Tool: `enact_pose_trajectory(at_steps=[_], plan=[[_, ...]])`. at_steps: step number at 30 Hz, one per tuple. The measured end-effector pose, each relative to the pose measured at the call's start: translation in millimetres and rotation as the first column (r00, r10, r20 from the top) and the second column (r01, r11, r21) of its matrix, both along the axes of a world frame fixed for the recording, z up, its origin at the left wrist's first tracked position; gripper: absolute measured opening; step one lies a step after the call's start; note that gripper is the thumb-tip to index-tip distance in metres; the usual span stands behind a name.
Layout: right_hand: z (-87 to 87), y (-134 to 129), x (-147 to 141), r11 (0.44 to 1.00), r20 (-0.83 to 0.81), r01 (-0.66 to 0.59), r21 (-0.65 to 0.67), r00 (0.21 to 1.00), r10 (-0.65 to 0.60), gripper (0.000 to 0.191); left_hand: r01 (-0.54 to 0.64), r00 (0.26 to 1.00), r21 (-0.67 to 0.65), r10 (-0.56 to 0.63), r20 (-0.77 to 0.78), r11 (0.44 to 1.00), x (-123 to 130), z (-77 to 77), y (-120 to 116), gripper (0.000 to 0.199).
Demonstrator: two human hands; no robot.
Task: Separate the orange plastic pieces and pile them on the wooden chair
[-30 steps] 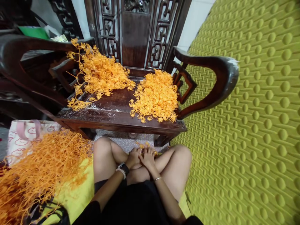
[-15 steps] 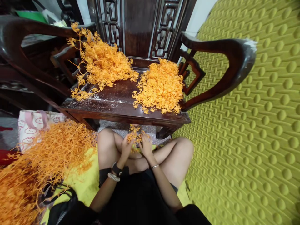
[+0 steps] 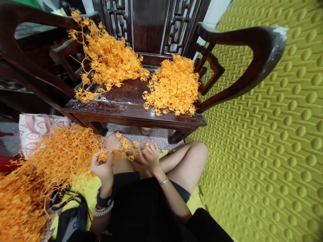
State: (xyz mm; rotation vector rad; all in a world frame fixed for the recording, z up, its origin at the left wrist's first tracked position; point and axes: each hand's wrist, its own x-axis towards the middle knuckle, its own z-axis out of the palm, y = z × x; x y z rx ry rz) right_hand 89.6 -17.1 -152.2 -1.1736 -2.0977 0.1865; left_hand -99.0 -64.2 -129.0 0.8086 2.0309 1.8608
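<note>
A branching strand of small orange claw-like plastic flower pieces stretches between my hands above my crossed legs. My left hand, over my left thigh, is closed with its fingers pinching the strand's left part. Near my other knee, my right hand is closed on the right end, and small orange bits show at its fingertips. In front, on the dark wooden chair seat, lie a loose heap of orange pieces on branches and a denser heap of separate-looking orange pieces.
To my left spreads a big tangle of orange strands, beside a white bag with pink handles. A black bag lies near my left arm. A bumpy yellow-green cover rises at right. The curved chair arm juts toward me.
My left hand has moved left and toward me, away from my right hand. The orange strand, bunched between both hands before, is now stretched between them. The view has shifted slightly.
</note>
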Motion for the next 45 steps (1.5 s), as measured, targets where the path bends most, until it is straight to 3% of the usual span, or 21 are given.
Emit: enact_pose_trajectory(at_steps=[4,6,10,12,14,17,20,24,29,31,35,38,41,43,44,45], plan=[[45.2,-32.8,1.3,0.998,-0.076,-0.056,0.035,0.995,0.058,0.042,0.232,0.972,-0.094,-0.233,-0.003,0.968,-13.5,7.6,1.5,0.038],[62.7,-52.3,1.4,0.99,-0.087,-0.137,0.035,0.986,0.14,0.038,0.285,0.957,-0.124,-0.288,-0.013,0.951,-15.3,5.2,1.7,0.038],[76.8,-82.2,-4.2,0.92,-0.08,-0.388,-0.064,0.92,0.382,0.032,0.281,0.957,-0.123,-0.287,-0.041,0.952,-12.7,-4.7,0.0,0.042],[78.1,-88.8,-6.6,0.889,-0.076,-0.434,-0.143,0.901,0.428,0.036,0.334,0.94,-0.139,-0.341,-0.027,0.932,-10.8,-8.7,-0.3,0.051],[79.9,-89.6,-6.6,0.885,-0.115,-0.412,-0.215,0.911,0.396,0.035,0.414,0.907,-0.161,-0.421,-0.008,0.896,-9.4,-10.4,0.3,0.054],[84.6,-84.1,-3.5,0.897,-0.224,-0.316,-0.308,0.941,0.255,0.02,0.498,0.864,-0.16,-0.504,0.004,0.852,-7.2,-8.7,1.5,0.042],[85.8,-77.1,-0.5,0.88,-0.267,-0.189,-0.436,0.961,0.074,0.04,0.515,0.856,-0.119,-0.517,0.021,0.849,-3.5,-2.9,-1.4,0.031],[78.8,-72.1,1.1,0.788,-0.231,-0.052,-0.613,0.966,-0.116,0.072,0.566,0.824,-0.078,-0.564,0.054,0.821,2.4,8.2,-15.3,0.026],[76.0,-72.8,1.8,0.714,-0.222,-0.084,-0.695,0.97,-0.102,0.079,0.69,0.723,-0.084,-0.688,0.055,0.719,3.9,18.3,-33.4,0.03],[80.0,-74.5,2.4,0.738,-0.189,-0.052,-0.673,0.977,-0.103,0.072,0.71,0.704,-0.097,-0.709,0.048,0.698,2.2,20.1,-36.0,0.036],[94.4,-75.6,4.4,0.855,-0.178,0.055,-0.515,0.969,-0.17,0.064,0.735,0.675,-0.114,-0.737,0.036,0.668,-1.8,24.2,-34.1,0.045],[100.8,-69.4,2.2,0.9,-0.196,0.059,-0.431,0.968,-0.157,0.074,0.812,0.581,-0.095,-0.814,0.032,0.576,-0.9,27.9,-30.8,0.048],[94.7,-58.4,-6.6,0.89,-0.249,-0.084,-0.448,0.968,-0.034,0.077,0.881,0.472,-0.055,-0.881,0.04,0.47,3.1,29.8,-28.3,0.046],[86.3,-51.4,-14.8,0.88,-0.306,-0.169,-0.443,0.952,0.028,0.046,0.89,0.454,-0.04,-0.891,0.012,0.453,3.7,30.5,-27.0,0.044],[82.3,-48.8,-18.7,0.885,-0.334,-0.19,-0.425,0.942,0.042,0.022,0.88,0.473,-0.044,-0.881,-0.011,0.473,2.3,31.0,-26.4,0.044],[79.2,-47.0,-22.2,0.893,-0.357,-0.198,-0.403,0.933,0.046,0.009,0.86,0.506,-0.054,-0.862,-0.039,0.508,-0.5,31.9,-26.0,0.044]])
